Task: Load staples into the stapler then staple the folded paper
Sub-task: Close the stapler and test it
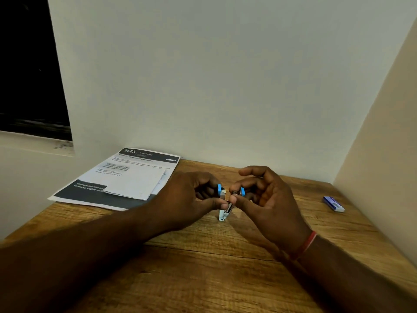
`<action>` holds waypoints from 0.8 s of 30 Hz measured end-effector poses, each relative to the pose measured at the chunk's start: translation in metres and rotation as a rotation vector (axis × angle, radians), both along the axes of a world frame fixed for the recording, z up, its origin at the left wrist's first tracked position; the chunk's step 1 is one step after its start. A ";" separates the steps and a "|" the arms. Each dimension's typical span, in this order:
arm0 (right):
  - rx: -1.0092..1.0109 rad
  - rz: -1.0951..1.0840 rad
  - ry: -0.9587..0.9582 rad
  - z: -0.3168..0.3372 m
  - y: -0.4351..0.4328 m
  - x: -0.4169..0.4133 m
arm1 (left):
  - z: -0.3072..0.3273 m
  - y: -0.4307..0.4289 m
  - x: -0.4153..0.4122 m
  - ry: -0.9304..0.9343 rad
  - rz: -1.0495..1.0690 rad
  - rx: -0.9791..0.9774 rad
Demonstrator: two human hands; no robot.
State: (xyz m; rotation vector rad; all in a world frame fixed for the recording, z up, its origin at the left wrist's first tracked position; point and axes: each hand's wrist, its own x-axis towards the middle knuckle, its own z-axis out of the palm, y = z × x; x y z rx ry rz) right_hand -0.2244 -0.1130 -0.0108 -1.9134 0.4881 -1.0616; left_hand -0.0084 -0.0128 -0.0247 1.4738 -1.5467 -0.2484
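A small blue and silver stapler (223,211) is held upright above the middle of the wooden table (203,279), swung open into two arms with blue tips. My left hand (191,197) grips its left arm. My right hand (268,197) pinches the right arm near the metal staple channel; whether it also holds staples is too small to tell. A folded white paper (135,184) lies at the back left, on top of a printed sheet (112,175). A blue and white staple box (334,203) rests at the right.
White walls close the table at the back and the right. A dark window opening (29,64) is at the upper left. The printed sheet overhangs the table's left edge.
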 end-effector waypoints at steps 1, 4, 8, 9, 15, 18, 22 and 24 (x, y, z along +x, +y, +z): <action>0.007 0.008 -0.003 0.000 0.000 -0.001 | 0.001 0.000 0.000 -0.006 0.001 0.002; 0.023 0.025 -0.020 0.000 -0.003 -0.003 | 0.000 -0.002 0.000 0.014 -0.007 0.003; 0.102 0.039 -0.071 0.001 -0.005 -0.003 | 0.001 -0.003 0.001 0.036 -0.003 0.002; 0.115 0.035 -0.081 0.002 -0.004 -0.003 | 0.001 -0.003 0.001 0.041 -0.001 0.002; 0.063 0.047 -0.054 0.004 0.001 0.001 | 0.003 0.000 -0.005 -0.027 -0.005 -0.012; 0.007 0.026 -0.031 0.007 0.004 0.000 | 0.002 0.001 -0.007 -0.078 0.006 -0.039; -0.042 -0.006 -0.017 0.005 0.005 0.001 | -0.002 0.002 -0.009 -0.134 0.047 -0.056; -0.060 -0.026 0.003 0.004 0.005 0.002 | -0.005 0.003 -0.009 -0.177 0.069 -0.065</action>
